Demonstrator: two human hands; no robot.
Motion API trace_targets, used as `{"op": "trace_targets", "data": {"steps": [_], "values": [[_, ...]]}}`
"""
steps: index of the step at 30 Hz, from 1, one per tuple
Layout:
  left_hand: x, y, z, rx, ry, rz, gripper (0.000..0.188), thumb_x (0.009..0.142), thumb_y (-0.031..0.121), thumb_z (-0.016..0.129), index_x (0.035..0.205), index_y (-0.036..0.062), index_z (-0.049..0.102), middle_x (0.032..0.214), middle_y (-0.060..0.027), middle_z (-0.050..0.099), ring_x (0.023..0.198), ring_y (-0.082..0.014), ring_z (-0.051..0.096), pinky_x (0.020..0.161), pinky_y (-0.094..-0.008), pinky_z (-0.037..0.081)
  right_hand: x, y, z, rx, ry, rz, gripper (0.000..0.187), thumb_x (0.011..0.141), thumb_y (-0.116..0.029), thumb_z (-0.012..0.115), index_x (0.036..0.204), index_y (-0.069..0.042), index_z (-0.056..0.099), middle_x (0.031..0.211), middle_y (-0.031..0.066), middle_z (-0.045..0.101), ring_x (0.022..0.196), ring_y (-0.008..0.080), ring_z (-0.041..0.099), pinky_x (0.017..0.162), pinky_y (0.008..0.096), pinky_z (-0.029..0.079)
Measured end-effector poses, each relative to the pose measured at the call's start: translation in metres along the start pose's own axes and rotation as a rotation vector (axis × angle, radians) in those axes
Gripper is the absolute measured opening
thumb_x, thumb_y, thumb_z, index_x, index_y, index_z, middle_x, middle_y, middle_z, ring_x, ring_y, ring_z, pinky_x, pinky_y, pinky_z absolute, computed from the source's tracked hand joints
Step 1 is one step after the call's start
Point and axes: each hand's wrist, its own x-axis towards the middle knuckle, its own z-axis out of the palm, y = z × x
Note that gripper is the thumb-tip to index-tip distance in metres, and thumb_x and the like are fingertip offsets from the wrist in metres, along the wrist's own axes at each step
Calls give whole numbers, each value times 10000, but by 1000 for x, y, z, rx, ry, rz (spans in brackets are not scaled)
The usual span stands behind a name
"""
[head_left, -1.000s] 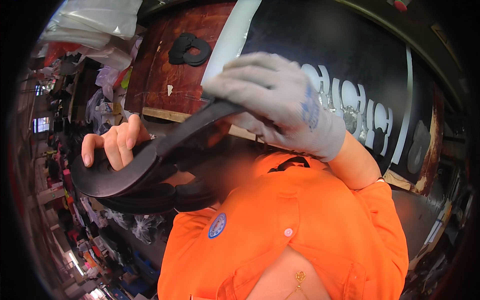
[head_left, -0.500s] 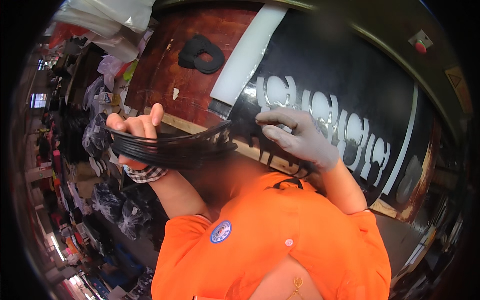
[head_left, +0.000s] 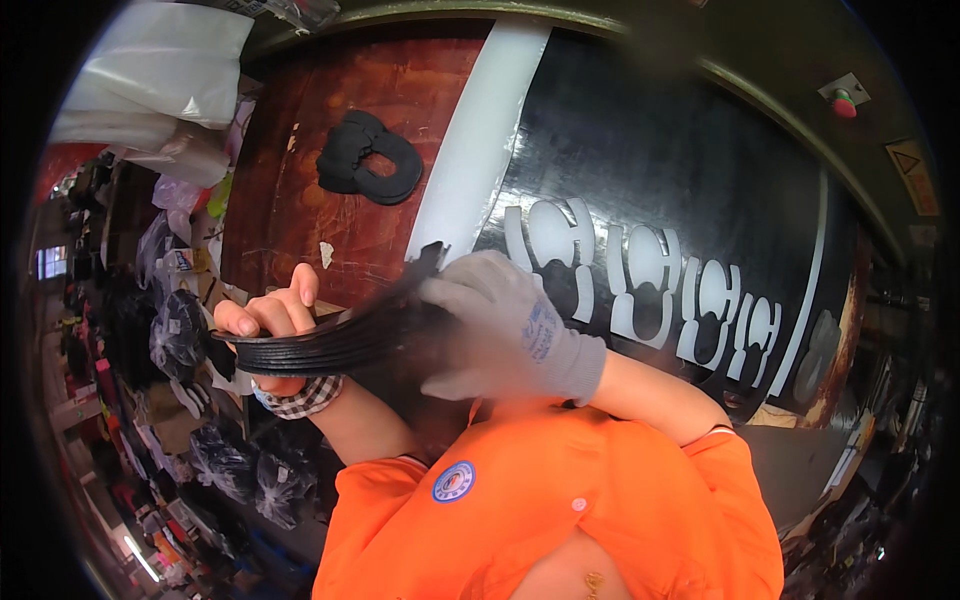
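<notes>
A stack of thin, curved black sheet pieces (head_left: 300, 352) is held in front of my chest. My bare left hand (head_left: 277, 318) grips its left end, the thumb below and fingers above. At the other end, my right hand (head_left: 515, 320) in a grey knit glove is closed round the pieces. Its fingertips are partly hidden and the lower part is blurred. Beyond them on the table lies a loose pile of black U-shaped pieces (head_left: 400, 178).
The table has a worn red-brown surface (head_left: 270, 190) at left and a black sheet (head_left: 640, 130) at right. A white strip (head_left: 480, 130) lies between them. White cut-out shapes (head_left: 645, 255) form a row on the black sheet. Plastic bags (head_left: 160, 75) hang at the far left.
My right hand has moved left and closed on the right end of the stack. My left hand keeps its hold, slightly lower in view. The view has shifted.
</notes>
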Motion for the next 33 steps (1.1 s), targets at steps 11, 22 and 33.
{"op": "trace_targets", "data": {"steps": [11, 22, 33], "values": [[-24, 12, 15, 629, 352, 44, 555, 893, 389, 759, 1293, 133, 474, 683, -39, 604, 591, -152, 525, 844, -425, 411, -3, -21, 4, -315, 285, -175, 409, 603, -106, 738, 1008, -112, 685, 923, 14, 588, 875, 230, 567, 719, 370, 477], [-15, 22, 25, 571, -98, 153, 264, 1009, 113, 510, 1265, 159, 463, 652, -46, 563, 561, -178, 557, 832, -465, 353, -29, -15, 12, 18, 72, -144, 293, 630, -34, 734, 892, 14, 611, 1062, 189, 636, 988, 362, 663, 628, 350, 551], [-26, 9, 34, 639, 276, 181, 581, 851, 399, 795, 1226, 126, 444, 730, -81, 670, 651, -211, 643, 825, -451, 396, -15, -13, 9, 104, 159, -275, 441, 728, -30, 769, 1129, 22, 590, 1191, 221, 606, 1004, 375, 650, 801, 379, 551]]}}
